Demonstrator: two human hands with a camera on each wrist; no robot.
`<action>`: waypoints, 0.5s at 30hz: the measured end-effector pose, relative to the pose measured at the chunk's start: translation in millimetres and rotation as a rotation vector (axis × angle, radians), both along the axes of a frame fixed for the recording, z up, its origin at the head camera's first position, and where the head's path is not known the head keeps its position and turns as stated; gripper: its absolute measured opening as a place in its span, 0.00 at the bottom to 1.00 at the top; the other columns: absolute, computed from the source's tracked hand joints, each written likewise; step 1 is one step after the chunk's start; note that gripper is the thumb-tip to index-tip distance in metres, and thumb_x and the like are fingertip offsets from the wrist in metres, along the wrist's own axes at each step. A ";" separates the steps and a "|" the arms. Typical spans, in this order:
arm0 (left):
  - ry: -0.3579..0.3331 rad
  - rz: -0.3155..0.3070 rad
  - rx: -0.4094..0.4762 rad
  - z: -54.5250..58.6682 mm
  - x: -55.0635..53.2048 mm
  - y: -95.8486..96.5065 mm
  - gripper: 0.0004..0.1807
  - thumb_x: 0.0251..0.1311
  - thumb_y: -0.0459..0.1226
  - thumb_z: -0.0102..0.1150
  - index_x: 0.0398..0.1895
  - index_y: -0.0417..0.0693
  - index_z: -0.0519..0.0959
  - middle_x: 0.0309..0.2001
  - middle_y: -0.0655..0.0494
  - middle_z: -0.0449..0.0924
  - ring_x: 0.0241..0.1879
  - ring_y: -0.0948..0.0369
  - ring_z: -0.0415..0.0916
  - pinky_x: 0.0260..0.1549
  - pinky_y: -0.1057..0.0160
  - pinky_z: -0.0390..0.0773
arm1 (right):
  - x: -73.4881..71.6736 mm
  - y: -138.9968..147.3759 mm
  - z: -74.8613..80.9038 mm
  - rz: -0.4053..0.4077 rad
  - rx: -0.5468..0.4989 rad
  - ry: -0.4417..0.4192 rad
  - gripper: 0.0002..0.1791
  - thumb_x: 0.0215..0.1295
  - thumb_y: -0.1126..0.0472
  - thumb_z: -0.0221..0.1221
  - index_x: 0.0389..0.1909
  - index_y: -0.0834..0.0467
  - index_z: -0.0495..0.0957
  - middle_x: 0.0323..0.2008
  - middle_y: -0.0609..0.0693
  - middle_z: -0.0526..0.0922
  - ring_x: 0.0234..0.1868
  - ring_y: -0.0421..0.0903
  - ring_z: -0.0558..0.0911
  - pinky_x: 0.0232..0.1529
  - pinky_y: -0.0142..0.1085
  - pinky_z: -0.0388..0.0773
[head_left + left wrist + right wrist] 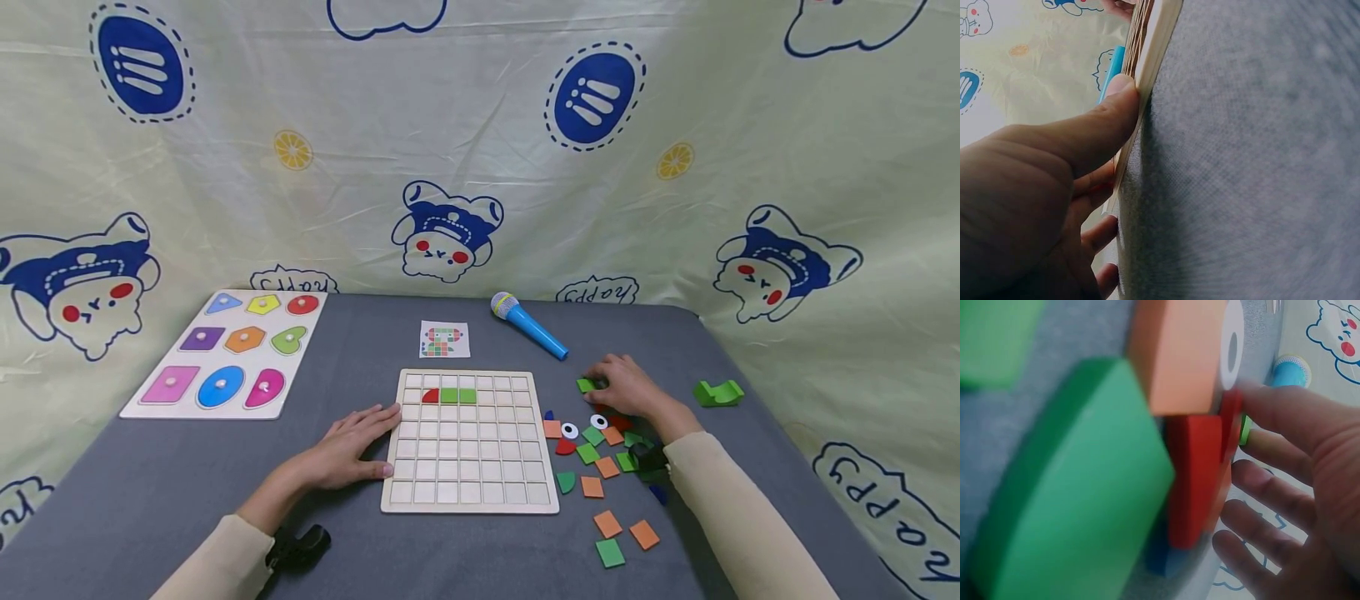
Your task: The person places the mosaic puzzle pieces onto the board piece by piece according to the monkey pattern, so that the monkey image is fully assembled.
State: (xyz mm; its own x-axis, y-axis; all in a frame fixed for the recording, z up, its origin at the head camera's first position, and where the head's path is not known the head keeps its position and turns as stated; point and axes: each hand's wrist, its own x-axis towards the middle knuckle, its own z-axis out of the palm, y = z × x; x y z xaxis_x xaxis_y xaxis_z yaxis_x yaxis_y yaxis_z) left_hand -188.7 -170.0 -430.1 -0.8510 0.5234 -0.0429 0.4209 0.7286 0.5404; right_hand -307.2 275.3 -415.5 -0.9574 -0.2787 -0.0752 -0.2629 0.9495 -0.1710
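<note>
A wooden grid board [471, 509] lies in the middle, with a red quarter-round tile [431, 396] and two light green square tiles [458, 396] in an upper row. My left hand [348, 446] rests against the board's left side, fingers extended; its thumb [1107, 125] touches the edge in the left wrist view. To the right of the board, my right hand [628, 387] pinches a light green square tile [586, 386] between thumb and index finger. That tile also shows as a green sliver [1245, 430] between those fingers in the right wrist view.
Loose orange, green and red tiles, such as an orange square [607, 523], and white eye discs [569, 431] spread right of the board. A pattern card [445, 339] and blue toy microphone [532, 327] lie behind it. A shape puzzle [225, 350] is left, a green curved block [718, 393] far right.
</note>
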 end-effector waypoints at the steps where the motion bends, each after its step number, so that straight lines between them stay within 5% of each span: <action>1: 0.000 0.000 0.001 0.2 0.1 0.0 0.42 0.58 0.49 0.61 0.72 0.43 0.56 0.73 0.46 0.54 0.72 0.42 0.48 0.63 0.34 0.48 | -0.1 0.5 -0.2 0.002 -0.005 0.005 0.22 0.57 0.53 0.64 0.50 0.59 0.80 0.48 0.59 0.77 0.47 0.55 0.69 0.49 0.50 0.69; 15: 0.001 -0.003 0.005 -0.8 -0.3 -0.1 0.42 0.58 0.49 0.61 0.72 0.43 0.57 0.73 0.46 0.55 0.72 0.42 0.48 0.63 0.33 0.48 | 1.9 3.0 0.2 0.000 -0.047 0.022 0.15 0.57 0.55 0.64 0.43 0.60 0.82 0.46 0.57 0.80 0.45 0.53 0.70 0.50 0.50 0.70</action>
